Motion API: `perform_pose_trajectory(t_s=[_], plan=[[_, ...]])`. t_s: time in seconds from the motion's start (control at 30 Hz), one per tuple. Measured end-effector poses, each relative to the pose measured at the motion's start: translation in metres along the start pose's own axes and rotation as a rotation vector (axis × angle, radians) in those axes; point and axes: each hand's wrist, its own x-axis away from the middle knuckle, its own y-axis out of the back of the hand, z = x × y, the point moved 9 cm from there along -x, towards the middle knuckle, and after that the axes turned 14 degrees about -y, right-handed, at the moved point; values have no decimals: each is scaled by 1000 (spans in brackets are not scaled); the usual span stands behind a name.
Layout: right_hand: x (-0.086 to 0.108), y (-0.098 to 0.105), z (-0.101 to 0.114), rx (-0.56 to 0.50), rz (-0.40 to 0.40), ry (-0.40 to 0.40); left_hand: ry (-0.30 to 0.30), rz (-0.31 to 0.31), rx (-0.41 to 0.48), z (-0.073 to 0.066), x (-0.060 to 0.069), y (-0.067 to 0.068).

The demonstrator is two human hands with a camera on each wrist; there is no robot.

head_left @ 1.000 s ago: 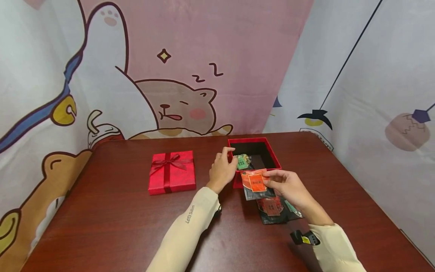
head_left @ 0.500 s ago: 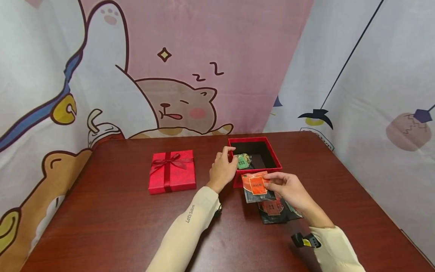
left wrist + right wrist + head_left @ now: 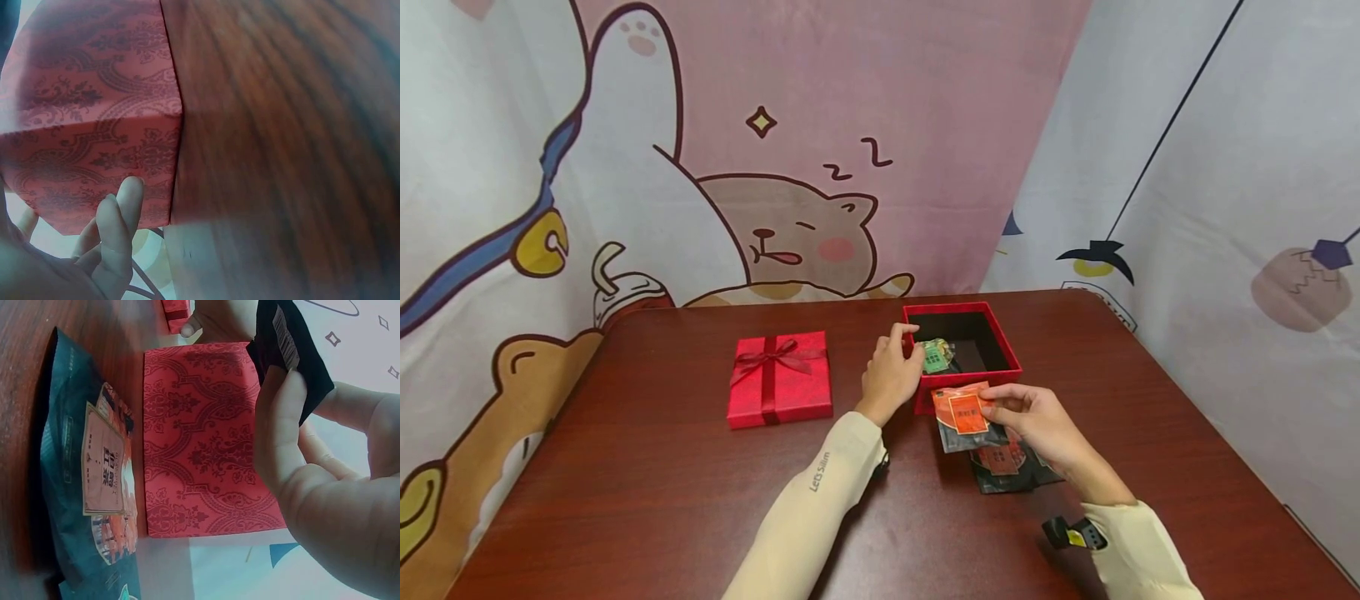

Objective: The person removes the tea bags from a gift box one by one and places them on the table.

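Note:
My right hand pinches an orange-and-black packet with a framed label, in front of the red gift box. The right wrist view shows the packet's black back between thumb and fingers. At the box's left wall, my left hand holds the rim, some fingers lying along the outside. A green-labelled packet lies inside the box at its left. Below the held packet, a red-labelled packet lies on the table, partly over another dark packet.
Left of the box, the red lid with its ribbon bow rests on the brown wooden table. A cartoon-printed curtain hangs behind the table.
The orange packet and my right hand have come slightly lower and nearer, away from the box's front rim. My left hand and the box stay in place.

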Motion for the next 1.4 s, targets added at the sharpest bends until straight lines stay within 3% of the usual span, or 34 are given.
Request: perform_pose_trajectory(t_s=[1.4], plan=[[-4, -11, -22, 16, 48, -19, 9, 14, 0, 1, 1, 0]])
